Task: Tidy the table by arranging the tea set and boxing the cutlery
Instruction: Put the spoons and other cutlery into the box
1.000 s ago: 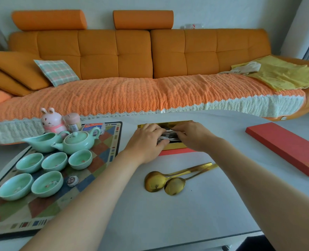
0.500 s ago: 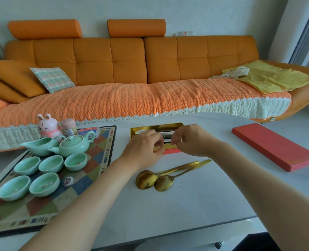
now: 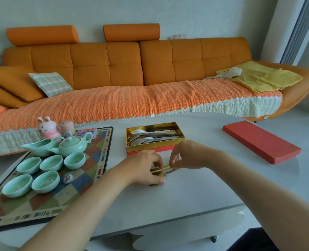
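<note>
Nothing legible tbh, the print on the pink jar point(image 3: 68, 128), blue packet point(image 3: 87, 132) and little round wrapper point(image 3: 68, 178) is too blurry.

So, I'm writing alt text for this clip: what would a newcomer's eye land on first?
Most likely the long orange sofa filling the background. Next, the mint-green tea set on the chequered tray at left. At the centre, the person's left grip and right grip hold the gold spoons just in front of the open gold-lined box of silver cutlery; the red lid lies at right.
</note>
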A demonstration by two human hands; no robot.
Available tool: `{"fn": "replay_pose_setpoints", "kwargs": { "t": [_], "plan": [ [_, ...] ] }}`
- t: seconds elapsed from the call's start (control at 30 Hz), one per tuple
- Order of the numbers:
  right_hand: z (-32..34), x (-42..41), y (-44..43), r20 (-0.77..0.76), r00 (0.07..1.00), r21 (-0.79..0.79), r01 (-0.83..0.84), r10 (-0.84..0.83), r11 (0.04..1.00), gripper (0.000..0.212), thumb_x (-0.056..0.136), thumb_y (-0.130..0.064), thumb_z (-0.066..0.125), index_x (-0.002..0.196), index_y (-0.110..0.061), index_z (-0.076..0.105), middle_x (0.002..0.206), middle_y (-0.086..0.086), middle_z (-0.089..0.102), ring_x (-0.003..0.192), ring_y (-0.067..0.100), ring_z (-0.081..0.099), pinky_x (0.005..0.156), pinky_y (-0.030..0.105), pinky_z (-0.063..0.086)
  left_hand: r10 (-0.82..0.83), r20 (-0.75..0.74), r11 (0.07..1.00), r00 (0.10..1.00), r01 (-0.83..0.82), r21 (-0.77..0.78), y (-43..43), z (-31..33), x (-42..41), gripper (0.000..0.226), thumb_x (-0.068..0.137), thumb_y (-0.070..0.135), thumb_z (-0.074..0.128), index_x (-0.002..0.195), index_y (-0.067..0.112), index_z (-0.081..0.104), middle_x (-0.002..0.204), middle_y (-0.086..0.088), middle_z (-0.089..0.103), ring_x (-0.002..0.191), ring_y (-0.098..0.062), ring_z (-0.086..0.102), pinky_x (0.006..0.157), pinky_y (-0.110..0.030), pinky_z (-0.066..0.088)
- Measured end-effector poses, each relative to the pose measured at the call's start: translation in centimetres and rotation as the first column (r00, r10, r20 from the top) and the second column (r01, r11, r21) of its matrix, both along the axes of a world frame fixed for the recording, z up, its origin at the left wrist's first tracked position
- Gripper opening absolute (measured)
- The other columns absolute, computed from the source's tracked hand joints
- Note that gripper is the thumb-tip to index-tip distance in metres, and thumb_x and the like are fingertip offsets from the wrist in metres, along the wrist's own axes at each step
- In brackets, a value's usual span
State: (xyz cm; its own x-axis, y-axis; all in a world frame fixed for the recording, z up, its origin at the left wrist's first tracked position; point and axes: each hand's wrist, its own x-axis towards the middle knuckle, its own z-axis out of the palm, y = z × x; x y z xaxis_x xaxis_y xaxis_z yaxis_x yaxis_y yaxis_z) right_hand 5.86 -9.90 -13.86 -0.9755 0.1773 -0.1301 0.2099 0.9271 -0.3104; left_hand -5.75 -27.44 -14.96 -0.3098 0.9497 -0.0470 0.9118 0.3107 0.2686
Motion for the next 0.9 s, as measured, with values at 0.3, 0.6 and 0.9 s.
{"fn": "replay_pose_setpoints", "kwargs": {
  "t": [0.3, 0.6, 0.9],
  "plan": [
    [0.3, -1.1, 0.1, 0.040, 0.999, -0.084, 0.004, -0.001, 0.996, 0.015, 0.097, -0.026, 0.055, 0.102, -0.030, 0.069, 0.098, -0.016, 0.060, 0.093, 0.004, 0.056, 0.078, 0.020, 0.041, 0.088, 0.121, 0.994, 0.989, -0.096, 0.056, -0.6, -0.1, -1.4, 0.025, 0.085, 0.055, 0.065, 0.103, 0.038, 0.063, 0.099, 0.019, 0.060, 0.090, -0.003, 0.057, 0.078, -0.026, 0.053],
    [1.7, -2.8, 2.2, -0.118, 0.978, -0.430, 0.107, -0.173, 0.896, 0.016, 0.094, -0.016, 0.060, 0.093, -0.027, 0.072, 0.091, -0.007, 0.065, 0.085, 0.009, 0.056, 0.077, 0.024, 0.043, 0.174, 0.322, 0.948, 0.931, -0.246, 0.201, -0.9, 2.5, -4.6, 0.015, 0.092, 0.045, 0.061, 0.096, 0.033, 0.067, 0.093, 0.010, 0.065, 0.087, -0.006, 0.060, 0.076, -0.028, 0.050],
    [0.5, -7.5, 3.2, -0.303, 0.897, -0.349, 0.210, -0.322, 0.913, 0.026, 0.099, -0.015, 0.053, 0.115, -0.026, 0.070, 0.064, 0.001, 0.054, 0.051, 0.014, 0.040, 0.048, 0.023, 0.035, 0.368, 0.126, 0.808, 0.922, -0.383, 0.447, 1.3, 0.2, -9.8, 0.047, 0.096, 0.041, 0.056, 0.139, 0.027, 0.046, 0.135, 0.001, 0.046, 0.126, -0.021, 0.038, 0.098, -0.036, 0.035]
  ]
}}
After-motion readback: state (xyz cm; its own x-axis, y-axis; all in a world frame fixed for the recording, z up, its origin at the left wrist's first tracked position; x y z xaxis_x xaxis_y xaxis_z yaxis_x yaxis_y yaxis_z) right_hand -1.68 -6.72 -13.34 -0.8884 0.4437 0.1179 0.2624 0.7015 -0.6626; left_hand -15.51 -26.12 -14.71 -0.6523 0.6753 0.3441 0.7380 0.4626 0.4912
